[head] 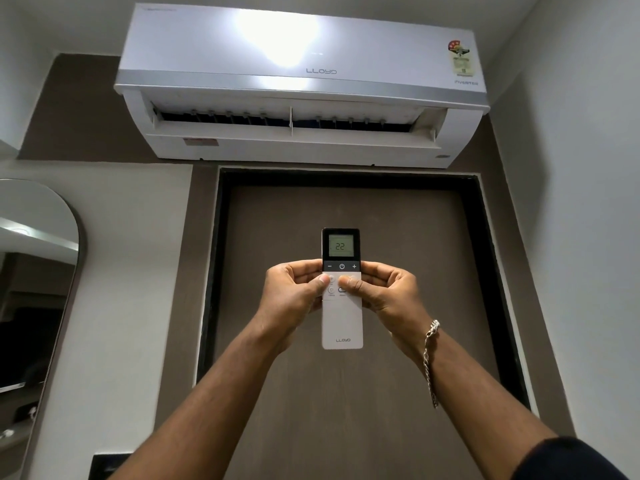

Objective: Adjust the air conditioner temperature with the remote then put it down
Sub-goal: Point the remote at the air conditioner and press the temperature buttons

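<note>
A white remote (342, 320) with a dark top and a lit screen reading 22 is held upright in front of a brown door. My left hand (294, 289) grips its left edge and my right hand (384, 289) grips its right edge. Both thumbs rest on the buttons below the minus, power and plus row. The white wall-mounted air conditioner (301, 84) hangs above the door, its louvre open.
The brown door (346, 410) with a black frame fills the middle. An arched mirror (38, 289) hangs on the left wall. A white wall (581, 237) closes in on the right. A chain bracelet (431, 358) circles my right wrist.
</note>
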`<state>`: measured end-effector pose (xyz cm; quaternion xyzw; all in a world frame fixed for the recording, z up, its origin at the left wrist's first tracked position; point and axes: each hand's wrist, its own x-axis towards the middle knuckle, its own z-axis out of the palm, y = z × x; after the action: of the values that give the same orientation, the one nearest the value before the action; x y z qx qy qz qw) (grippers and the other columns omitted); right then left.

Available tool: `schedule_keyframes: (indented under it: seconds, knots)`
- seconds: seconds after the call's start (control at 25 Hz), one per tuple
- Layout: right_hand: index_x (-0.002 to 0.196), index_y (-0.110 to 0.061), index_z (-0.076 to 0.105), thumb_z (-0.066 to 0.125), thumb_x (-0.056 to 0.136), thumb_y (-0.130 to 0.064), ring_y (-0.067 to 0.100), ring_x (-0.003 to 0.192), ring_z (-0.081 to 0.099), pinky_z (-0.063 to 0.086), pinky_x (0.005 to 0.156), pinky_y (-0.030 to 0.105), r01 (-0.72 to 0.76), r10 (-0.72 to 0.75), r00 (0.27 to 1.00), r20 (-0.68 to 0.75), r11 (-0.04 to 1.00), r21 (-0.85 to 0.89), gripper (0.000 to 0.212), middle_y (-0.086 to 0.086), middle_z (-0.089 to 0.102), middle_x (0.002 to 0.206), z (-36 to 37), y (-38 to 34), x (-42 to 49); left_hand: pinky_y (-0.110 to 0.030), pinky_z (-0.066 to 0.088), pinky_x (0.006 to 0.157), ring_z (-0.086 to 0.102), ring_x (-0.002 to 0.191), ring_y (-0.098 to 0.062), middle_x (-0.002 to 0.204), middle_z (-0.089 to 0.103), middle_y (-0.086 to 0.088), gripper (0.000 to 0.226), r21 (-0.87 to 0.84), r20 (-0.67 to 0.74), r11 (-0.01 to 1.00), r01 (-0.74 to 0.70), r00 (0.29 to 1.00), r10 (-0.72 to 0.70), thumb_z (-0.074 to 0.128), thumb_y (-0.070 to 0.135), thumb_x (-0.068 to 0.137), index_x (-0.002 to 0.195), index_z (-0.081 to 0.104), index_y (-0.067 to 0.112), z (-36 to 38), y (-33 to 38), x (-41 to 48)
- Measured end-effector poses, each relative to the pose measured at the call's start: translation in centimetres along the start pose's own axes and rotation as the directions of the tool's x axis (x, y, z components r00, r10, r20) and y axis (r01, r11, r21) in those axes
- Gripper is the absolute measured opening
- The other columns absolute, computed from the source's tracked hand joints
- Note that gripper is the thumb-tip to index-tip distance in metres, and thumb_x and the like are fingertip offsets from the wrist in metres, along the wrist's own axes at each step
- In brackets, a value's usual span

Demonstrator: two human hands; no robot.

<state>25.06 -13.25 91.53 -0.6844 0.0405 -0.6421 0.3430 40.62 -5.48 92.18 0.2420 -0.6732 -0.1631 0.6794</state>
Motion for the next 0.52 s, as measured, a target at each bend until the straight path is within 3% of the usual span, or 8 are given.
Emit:
schedule_keyframes:
  seconds: [0.2,0.52]
  knots:
    - [0.112,-0.001,0.068,0.083,0.066,-0.012,0.030,0.095,0.075,0.060,0.081,0.038,-0.006,0.006,1.000,-0.002,1.000,-0.008,0.050,0.016,0.076,0.106,0.22,0.09,0.18,-0.034,0.061,0.071,0.074,0.080,-0.018,0.087,0.076,-0.002,0.018,-0.006,-0.011,1.000,-0.007,1.000,0.007,0.062,0.003,0.084,0.098,0.066,0.013,-0.04,0.11,-0.05]
    - [0.105,-0.009,0.071,0.085,0.062,-0.017,0.025,0.089,0.076,0.061,0.072,0.031,0.021,-0.021,1.000,0.000,1.000,-0.002,0.046,0.011,0.079,0.101,0.26,0.07,0.27,-0.027,0.060,0.062,0.074,0.076,-0.016,0.076,0.078,0.004,0.019,-0.036,-0.008,0.999,-0.025,1.000,0.025,0.063,0.002,0.084,0.089,0.066,0.020,0.01,0.05,-0.08]
